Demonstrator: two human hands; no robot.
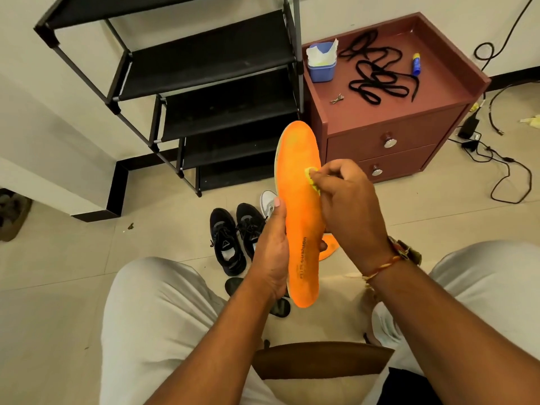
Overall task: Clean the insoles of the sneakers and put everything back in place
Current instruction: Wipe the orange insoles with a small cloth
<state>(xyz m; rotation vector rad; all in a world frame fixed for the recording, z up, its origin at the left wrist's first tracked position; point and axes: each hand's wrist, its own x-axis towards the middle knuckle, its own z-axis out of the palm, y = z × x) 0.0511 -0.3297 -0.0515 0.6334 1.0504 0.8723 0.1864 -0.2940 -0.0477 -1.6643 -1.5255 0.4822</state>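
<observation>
Fingers (279, 214) of L hand (271, 252) gripping orange insole (296, 153), R hand (347, 206) pinching yellow cloth (310, 177) on it

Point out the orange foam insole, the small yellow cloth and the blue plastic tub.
Orange foam insole (301, 217): head view, middle of its top face.
Small yellow cloth (310, 174): head view, its exposed upper part.
Blue plastic tub (321, 71): head view, its front wall.
</observation>
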